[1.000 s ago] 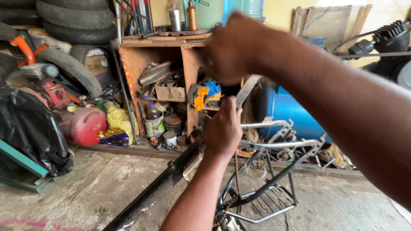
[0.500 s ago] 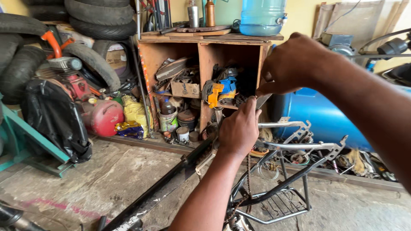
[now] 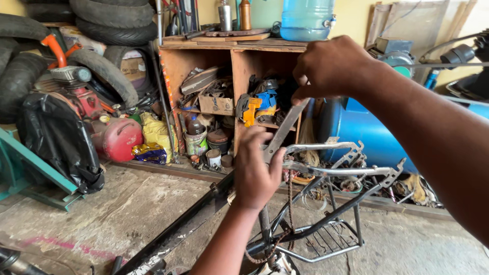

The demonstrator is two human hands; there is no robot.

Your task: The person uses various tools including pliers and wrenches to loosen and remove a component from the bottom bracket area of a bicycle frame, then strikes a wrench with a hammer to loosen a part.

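My left hand (image 3: 257, 170) is closed around the lower end of a flat metal bar (image 3: 285, 130), right where it meets the silver bicycle frame (image 3: 331, 170), fingers curled tight over the joint. My right hand (image 3: 328, 69) is up higher and further out, pinching the top end of the same bar between thumb and bent fingers, so the bar slants from my right hand down to my left. The frame's silver tubes run off to the right of my left hand, with its dark rear rack (image 3: 326, 239) below them, over the concrete floor (image 3: 102, 214). Beyond both hands stands a wooden shelf (image 3: 234, 56) crammed with parts, with a blue barrel (image 3: 351, 137) lying under my right forearm and a red fuel tank (image 3: 119, 137) well off to the left of my left hand
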